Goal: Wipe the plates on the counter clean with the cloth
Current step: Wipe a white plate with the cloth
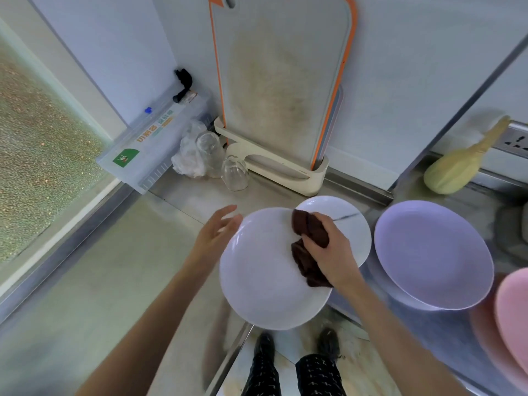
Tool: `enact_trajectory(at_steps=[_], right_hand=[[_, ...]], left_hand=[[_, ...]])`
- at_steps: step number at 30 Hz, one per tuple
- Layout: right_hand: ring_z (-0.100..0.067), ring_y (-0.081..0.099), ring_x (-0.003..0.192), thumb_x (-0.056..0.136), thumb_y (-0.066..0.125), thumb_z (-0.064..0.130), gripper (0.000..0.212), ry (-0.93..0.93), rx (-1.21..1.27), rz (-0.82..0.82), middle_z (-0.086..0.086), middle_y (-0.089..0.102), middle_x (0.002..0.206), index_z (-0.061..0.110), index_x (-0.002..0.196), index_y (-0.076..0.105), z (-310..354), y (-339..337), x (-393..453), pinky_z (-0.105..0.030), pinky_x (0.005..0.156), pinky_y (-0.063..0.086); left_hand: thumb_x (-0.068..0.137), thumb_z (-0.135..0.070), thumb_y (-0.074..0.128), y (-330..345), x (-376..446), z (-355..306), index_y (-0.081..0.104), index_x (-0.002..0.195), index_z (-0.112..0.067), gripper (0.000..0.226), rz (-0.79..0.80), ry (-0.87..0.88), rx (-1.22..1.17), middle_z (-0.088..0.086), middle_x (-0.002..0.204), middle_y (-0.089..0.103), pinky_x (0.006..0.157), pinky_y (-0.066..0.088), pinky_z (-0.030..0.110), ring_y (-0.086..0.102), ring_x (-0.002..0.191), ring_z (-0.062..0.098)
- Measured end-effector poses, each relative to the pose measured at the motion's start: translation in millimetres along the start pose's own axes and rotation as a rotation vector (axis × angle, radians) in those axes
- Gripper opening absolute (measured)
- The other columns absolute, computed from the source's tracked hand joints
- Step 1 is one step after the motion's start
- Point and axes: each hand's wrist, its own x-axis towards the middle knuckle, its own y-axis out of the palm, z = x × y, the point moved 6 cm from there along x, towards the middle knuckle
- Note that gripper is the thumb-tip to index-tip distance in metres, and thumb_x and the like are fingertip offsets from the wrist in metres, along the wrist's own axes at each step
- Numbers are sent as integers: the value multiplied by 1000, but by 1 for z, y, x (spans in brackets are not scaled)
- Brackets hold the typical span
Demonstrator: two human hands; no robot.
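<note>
A large white plate (263,278) is raised over the counter's front edge, tilted toward me. My left hand (217,235) is at its left rim, fingers spread and blurred; whether it grips the rim I cannot tell. My right hand (331,252) presses a dark brown cloth (308,252) against the plate's right side. Behind it lies a second white plate (351,221) with a dark streak. A lilac plate (431,252) sits to the right, and a pink plate (514,315) shows at the right edge.
A cutting board (283,81) stands in a cream holder (311,178) against the back wall. Upturned glasses (234,172) and a crumpled plastic bag (188,158) sit left of it, beside a clear box (151,141). A green gourd (454,170) lies at the back right. My feet show below the counter edge.
</note>
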Motion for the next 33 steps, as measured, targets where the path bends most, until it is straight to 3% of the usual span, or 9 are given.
enact_trajectory(at_steps=[2,4,8,11,15,21,27,30,33], right_hand=[[-9,58,87,86,61,19,35,-117,-103,110,15,62,95,33,117,53,15,-2,7,-5,70,40],[-8,57,87,86,62,18,36,-180,-125,154,19,61,94,33,118,53,27,-2,10,-9,75,41],[-5,59,87,85,62,22,36,-183,-85,117,22,61,90,39,115,53,34,-1,17,-20,75,46],[-11,58,93,85,62,23,37,-176,-54,2,15,62,97,39,117,52,30,-1,20,-22,78,45],[-21,59,92,87,58,24,34,-52,32,-214,9,63,95,35,118,48,13,-1,12,-36,81,50],[-22,55,107,90,54,29,45,249,309,-474,3,59,121,34,131,37,-18,27,-22,-38,95,44],[-15,54,98,92,53,21,40,437,603,-473,6,57,111,28,129,39,-29,74,-48,-31,85,42],[-15,56,104,90,54,18,37,427,568,-381,7,58,109,31,122,41,-40,81,-42,-38,91,48],[-18,55,103,89,54,12,36,361,434,-338,6,56,105,30,117,41,-42,75,-24,-33,88,45]], left_hand=[[88,-44,54,11,7,-8,56,120,-31,35,196,-17,147,-3,100,66,82,48,21,62,88,8],[93,-43,46,20,5,-9,64,105,-32,24,294,-43,217,-12,93,68,80,48,22,63,87,7],[90,-45,47,17,5,-7,51,77,4,50,141,-5,107,7,73,44,68,34,32,41,68,19],[95,-33,45,18,0,-8,38,68,2,44,2,37,122,7,71,31,60,23,30,27,67,21],[97,-26,42,11,-4,-6,41,70,10,45,-165,12,-31,9,74,34,58,25,29,29,69,20],[97,-29,41,3,-9,9,33,67,6,47,-389,14,-180,8,72,29,58,23,29,26,65,19],[99,-28,36,5,-29,36,47,69,-9,38,-609,-25,-333,-4,65,44,50,40,14,43,47,-3],[99,-29,35,-1,-31,52,56,77,-25,31,-545,-84,-330,-12,73,58,55,47,11,58,62,-4],[95,-32,49,-16,-22,73,60,99,-18,18,-353,-157,-232,-8,85,63,58,48,18,61,73,4]])
